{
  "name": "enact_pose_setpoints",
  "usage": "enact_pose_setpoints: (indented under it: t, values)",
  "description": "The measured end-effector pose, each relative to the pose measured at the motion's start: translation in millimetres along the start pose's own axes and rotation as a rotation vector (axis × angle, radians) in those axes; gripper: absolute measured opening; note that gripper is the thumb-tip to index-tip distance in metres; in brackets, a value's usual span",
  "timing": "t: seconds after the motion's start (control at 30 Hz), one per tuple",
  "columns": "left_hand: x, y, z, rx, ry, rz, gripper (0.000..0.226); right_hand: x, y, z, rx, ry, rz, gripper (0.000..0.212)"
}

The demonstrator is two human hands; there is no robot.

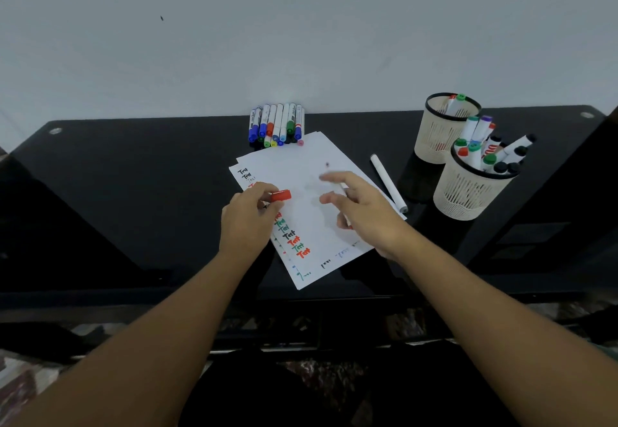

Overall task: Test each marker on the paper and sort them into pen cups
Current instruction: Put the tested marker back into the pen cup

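Left hand (249, 215) pinched a red cap (281, 196) between its curled fingers, low over the paper (311, 219), beside the column of red, green and black test words. Right hand (359, 207) hovered over the sheet with fingers spread and blurred; a white marker body (344, 187) seemed to lie under it, but whether the hand gripped it I could not tell. Judging from this, one marker was in the testing step, uncapped. The next move probably called for writing a stroke, then capping. Untested markers (277, 123) lay in a row at the far edge of the black table (133, 165), two pen cups (468, 182) stood on the right, and one white marker (388, 182) lay between paper and cups.
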State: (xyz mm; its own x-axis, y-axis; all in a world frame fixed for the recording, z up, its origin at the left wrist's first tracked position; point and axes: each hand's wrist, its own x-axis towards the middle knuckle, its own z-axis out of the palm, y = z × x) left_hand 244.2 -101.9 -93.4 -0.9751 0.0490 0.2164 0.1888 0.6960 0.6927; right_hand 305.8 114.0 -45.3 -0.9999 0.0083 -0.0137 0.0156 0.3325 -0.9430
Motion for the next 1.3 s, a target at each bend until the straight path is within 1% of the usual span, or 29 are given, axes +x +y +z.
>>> enact_pose_setpoints:
  t: [0.07,0.1,0.17,0.2,0.23,0.33,0.43,0.53,0.63,0.73,0.9,1.1,1.23,1.3]
  values:
    - [-0.3,0.9,0.5,-0.027,-0.009,-0.005,0.021,7.7,1.4,-5.4,-0.248,-0.084,-0.026,0.042]
    - [0.4,0.9,1.0,-0.032,-0.014,-0.006,0.022,11.5,2.7,-7.8,-0.406,-0.102,-0.045,0.041]
    - [1.0,1.1,2.0,-0.026,-0.023,0.001,0.023,18.5,5.6,-11.5,-0.674,-0.085,-0.095,0.027]
    - [0.8,1.5,2.2,-0.019,-0.027,0.009,0.023,20.7,5.8,-13.5,-0.734,-0.067,-0.114,0.022]
    - [0.2,2.5,2.4,-0.015,-0.028,0.018,0.023,22.5,6.1,-15.4,-0.763,-0.053,-0.132,0.020]
    - [-1.9,6.0,1.7,-0.042,-0.007,0.043,0.022,27.5,7.2,-18.8,-0.814,-0.018,-0.163,0.026]
    - [-4.9,7.7,0.3,-0.039,0.006,0.085,0.024,30.4,10.6,-16.4,-0.851,-0.045,-0.180,0.028]
    - [-7.1,8.9,0.3,0.008,0.004,0.124,0.027,31.5,12.8,-12.8,-0.870,-0.086,-0.212,0.026]
    - [-8.0,10.5,0.0,0.026,0.018,0.154,0.028,33.0,13.8,-14.0,-0.900,-0.066,-0.242,0.024]
    - [-8.5,11.9,-1.2,0.021,0.021,0.159,0.027,35.0,15.0,-18.1,-0.873,-0.039,-0.258,0.025]
    - [-9.1,10.4,-2.7,0.032,0.020,0.201,0.025,37.2,13.9,-15.9,-0.933,-0.072,-0.301,0.024]
    - [-12.6,12.1,-1.1,0.045,-0.014,0.252,0.024,38.3,17.4,-6.5,-0.848,-0.082,-0.349,0.022]
    - [-12.5,11.5,-3.1,0.066,-0.036,0.281,0.024,37.8,15.8,-3.6,-0.941,-0.074,-0.396,0.022]
    - [-15.3,13.4,-2.6,0.062,-0.067,0.293,0.024,36.4,13.6,-0.6,-1.014,-0.101,-0.426,0.031]
